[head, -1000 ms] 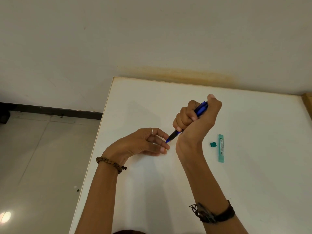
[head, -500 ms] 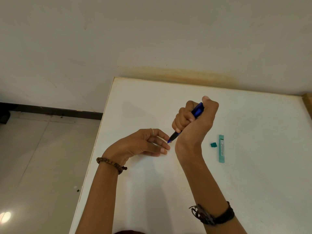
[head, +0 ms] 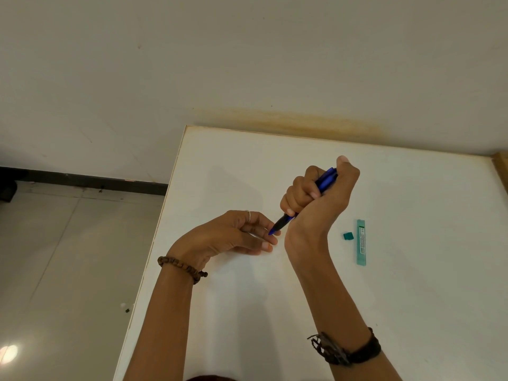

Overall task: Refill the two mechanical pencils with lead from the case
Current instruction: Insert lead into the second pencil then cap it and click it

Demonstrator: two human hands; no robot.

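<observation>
My right hand (head: 316, 199) is fisted around a blue mechanical pencil (head: 325, 180), thumb on its top end, tip pointing down and left. The pencil's tip (head: 272, 231) touches the fingertips of my left hand (head: 233, 235), whose fingers are loosely curled; whether they pinch a lead is too small to tell. A long teal lead case (head: 361, 242) lies on the white table (head: 412, 270) to the right of my right wrist, with its small teal cap (head: 348, 235) lying loose beside it. A second pencil is not in view.
The table's left edge (head: 154, 243) drops to a tiled floor (head: 55, 257). A wall (head: 247, 64) runs along the table's far edge. A wooden corner (head: 501, 166) shows at far right.
My right thumb has pressed down on the pencil's top, hiding more of the blue barrel. The pencil tip has dropped slightly onto my left fingertips. The case and cap have not moved.
</observation>
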